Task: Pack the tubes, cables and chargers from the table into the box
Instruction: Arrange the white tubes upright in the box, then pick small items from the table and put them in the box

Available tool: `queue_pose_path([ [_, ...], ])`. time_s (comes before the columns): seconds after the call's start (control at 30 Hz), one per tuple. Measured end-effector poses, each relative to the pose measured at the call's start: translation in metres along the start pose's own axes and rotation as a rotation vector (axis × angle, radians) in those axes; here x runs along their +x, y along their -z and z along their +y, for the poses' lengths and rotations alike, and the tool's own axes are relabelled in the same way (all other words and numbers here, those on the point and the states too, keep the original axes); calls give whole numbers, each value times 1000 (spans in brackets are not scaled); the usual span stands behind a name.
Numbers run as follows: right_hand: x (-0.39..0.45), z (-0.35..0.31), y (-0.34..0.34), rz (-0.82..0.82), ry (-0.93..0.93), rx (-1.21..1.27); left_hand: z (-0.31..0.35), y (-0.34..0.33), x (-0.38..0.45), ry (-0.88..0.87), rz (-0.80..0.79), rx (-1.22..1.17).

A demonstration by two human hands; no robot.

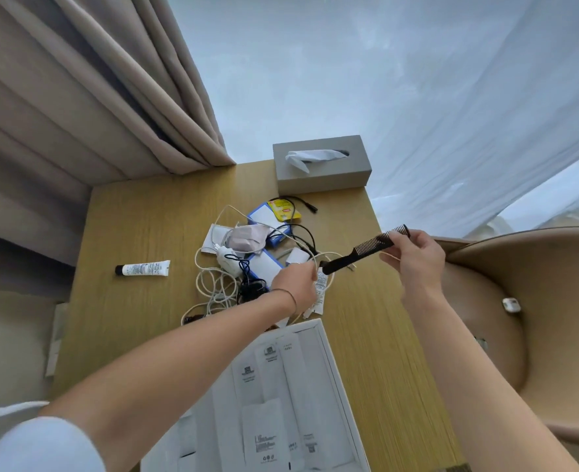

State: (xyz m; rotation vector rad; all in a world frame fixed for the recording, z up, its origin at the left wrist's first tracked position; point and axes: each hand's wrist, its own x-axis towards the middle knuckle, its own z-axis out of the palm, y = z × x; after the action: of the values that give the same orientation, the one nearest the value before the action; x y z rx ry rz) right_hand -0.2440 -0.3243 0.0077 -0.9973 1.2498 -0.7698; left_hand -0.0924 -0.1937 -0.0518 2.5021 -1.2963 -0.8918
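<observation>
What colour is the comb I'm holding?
Black; the comb shows in the head view.

I take this for a hotel room or bedroom — heavy beige curtains [87,97] hang beside a sheer white drape [451,107] at the window, and a small wooden table [151,212] stands against them. On it I see a grey tissue box [322,173] — and a tan shell chair [526,301] alongside.

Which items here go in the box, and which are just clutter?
Job: white tube, tangled white cables, black cable, white charger, open box.
Clutter: tissue box, black comb in both hands, face mask.
</observation>
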Motion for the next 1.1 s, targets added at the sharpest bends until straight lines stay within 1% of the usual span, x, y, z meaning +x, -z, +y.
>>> queue_pose_path([
  [0.13,-2,10,22,53,-86,81,13,-14,24,71,10,20],
  [0.27,-7,17,32,36,-149,107,23,-21,39,64,56,101],
  [0.43,-15,22,35,-13,-207,128,31,-23,46,62,40,107],
  [0.6,-22,23,30,-85,-262,176,25,-22,41,71,63,-17],
  [0.83,-42,18,15,-255,-316,234,12,9,7,6,245,-211],
  [0.97,-70,12,-1,-388,-309,170,0,33,-29,-33,380,-356],
  [1.1,-104,11,-15,-531,-217,-4,-18,53,-65,-13,482,-520],
])
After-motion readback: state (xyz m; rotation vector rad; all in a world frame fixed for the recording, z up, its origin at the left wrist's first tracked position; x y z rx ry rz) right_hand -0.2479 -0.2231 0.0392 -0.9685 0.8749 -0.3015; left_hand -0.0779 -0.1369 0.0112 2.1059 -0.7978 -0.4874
